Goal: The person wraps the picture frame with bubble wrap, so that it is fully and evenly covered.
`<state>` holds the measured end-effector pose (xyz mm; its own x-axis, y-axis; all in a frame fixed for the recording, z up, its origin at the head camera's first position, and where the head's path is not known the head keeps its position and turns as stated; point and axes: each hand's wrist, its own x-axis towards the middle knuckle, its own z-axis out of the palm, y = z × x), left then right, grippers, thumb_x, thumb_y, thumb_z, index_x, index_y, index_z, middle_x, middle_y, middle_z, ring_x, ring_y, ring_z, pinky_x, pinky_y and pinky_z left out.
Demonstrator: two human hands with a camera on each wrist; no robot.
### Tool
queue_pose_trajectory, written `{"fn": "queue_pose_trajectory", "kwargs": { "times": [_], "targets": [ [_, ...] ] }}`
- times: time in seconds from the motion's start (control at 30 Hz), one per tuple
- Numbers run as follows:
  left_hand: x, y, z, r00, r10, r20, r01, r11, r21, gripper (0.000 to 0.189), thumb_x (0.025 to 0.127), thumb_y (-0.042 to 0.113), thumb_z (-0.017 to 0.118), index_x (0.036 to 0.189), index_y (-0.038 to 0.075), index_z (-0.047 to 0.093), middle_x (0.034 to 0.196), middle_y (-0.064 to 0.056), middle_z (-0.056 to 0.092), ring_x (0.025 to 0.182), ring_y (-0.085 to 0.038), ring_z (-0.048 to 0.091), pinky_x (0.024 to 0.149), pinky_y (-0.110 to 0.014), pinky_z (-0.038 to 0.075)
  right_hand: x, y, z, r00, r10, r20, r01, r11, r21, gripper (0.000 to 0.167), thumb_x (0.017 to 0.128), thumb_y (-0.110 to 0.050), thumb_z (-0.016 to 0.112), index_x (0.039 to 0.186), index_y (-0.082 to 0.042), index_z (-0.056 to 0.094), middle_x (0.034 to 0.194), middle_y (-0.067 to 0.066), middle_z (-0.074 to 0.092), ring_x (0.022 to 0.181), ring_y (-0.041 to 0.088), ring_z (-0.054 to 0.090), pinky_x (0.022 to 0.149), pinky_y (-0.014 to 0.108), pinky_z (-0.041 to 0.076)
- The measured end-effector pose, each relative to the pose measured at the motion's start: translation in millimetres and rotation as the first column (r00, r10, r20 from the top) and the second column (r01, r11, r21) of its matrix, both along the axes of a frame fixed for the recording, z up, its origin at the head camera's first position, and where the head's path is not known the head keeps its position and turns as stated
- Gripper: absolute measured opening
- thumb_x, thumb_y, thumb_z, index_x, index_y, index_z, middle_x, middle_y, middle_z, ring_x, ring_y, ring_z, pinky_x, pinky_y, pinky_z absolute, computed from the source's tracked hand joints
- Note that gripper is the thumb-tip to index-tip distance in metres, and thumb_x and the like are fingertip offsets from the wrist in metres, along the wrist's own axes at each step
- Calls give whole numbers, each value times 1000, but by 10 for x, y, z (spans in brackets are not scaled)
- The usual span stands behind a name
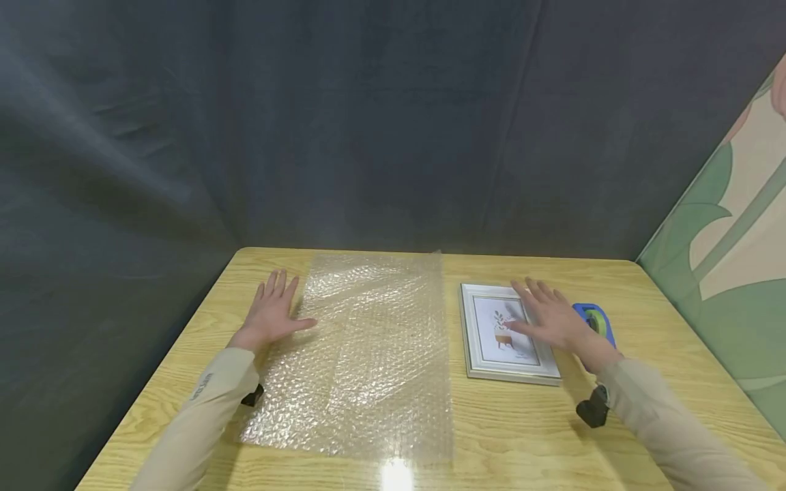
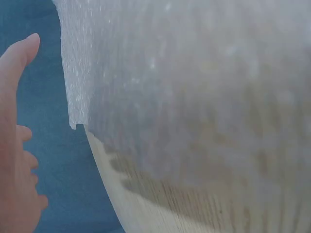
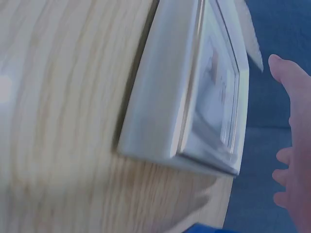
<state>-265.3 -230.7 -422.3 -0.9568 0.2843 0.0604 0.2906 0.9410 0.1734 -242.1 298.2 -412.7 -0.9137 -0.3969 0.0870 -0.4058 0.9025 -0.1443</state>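
A clear sheet of bubble wrap (image 1: 368,354) lies flat on the wooden table, left of the middle. Over its left edge hovers my left hand (image 1: 270,317), fingers spread and holding nothing. To the right a white picture frame (image 1: 475,334) lies face up, showing a print of a potted plant. My right hand (image 1: 549,320) is spread above the frame's right side, covering part of it, with nothing in its grasp. In the right wrist view the thumb and fingers (image 3: 291,179) stand apart from the frame.
A blue tape dispenser (image 1: 604,326) with a greenish roll sits right of the frame, partly behind the right hand. A dark curtain (image 1: 381,129) hangs behind the wooden table (image 1: 510,436). On the right rises a wall (image 1: 731,273) with a leaf pattern.
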Motion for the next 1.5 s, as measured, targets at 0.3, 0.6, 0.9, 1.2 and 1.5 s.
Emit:
{"fn": "queue_pose_trajectory", "kwargs": {
  "times": [0.3, 0.6, 0.9, 1.2, 1.5],
  "targets": [
    [67, -60, 34, 1000, 5, 28, -9, 993, 115, 99, 78, 57, 59, 144, -1, 13, 147, -28, 4, 133, -46, 7, 106, -59, 14, -22, -240, -24, 993, 42, 112, -19, 980, -200, 86, 84, -51, 56, 146, -10, 12, 147, 25, 14, 131, 46, 15, 102, 64, 17],
    [155, -149, 36, 994, 26, 108, -51, 971, 232, 97, 80, 52, 60, 144, 0, 10, 147, -27, 11, 130, -49, 16, 102, -63, 19, 25, -582, -56, 979, 149, 140, -75, 899, -430, 84, 84, -38, 62, 146, -7, 13, 148, 19, 18, 132, 40, 22, 104, 56, 23],
    [234, -222, -52, 980, 10, 200, -76, 943, 324, 90, 82, 44, 61, 142, -6, 16, 143, -28, 22, 128, -46, 24, 103, -58, 24, -1, -961, -148, 973, 194, 129, -79, 794, -602, 68, 86, -15, 61, 139, 8, 25, 140, 29, 28, 120, 45, 38, 98, 53, 35],
    [245, -222, -144, 976, 12, 218, -87, 937, 337, 86, 84, 46, 59, 140, -8, 22, 140, -29, 28, 126, -46, 27, 101, -58, 27, 4, -1232, -273, 978, 162, 130, -35, 744, -667, 64, 83, -4, 61, 134, 15, 26, 138, 35, 25, 115, 49, 42, 94, 53, 39],
    [209, -185, -246, 989, 12, 145, -68, 920, 385, 63, 88, 28, 58, 132, -12, 36, 127, -29, 46, 116, -44, 42, 97, -54, 35, -24, -1419, -327, 970, 38, 240, 132, 745, -653, 62, 83, 2, 55, 133, 18, 23, 137, 36, 24, 119, 48, 37, 98, 50, 37]
  ]
}}
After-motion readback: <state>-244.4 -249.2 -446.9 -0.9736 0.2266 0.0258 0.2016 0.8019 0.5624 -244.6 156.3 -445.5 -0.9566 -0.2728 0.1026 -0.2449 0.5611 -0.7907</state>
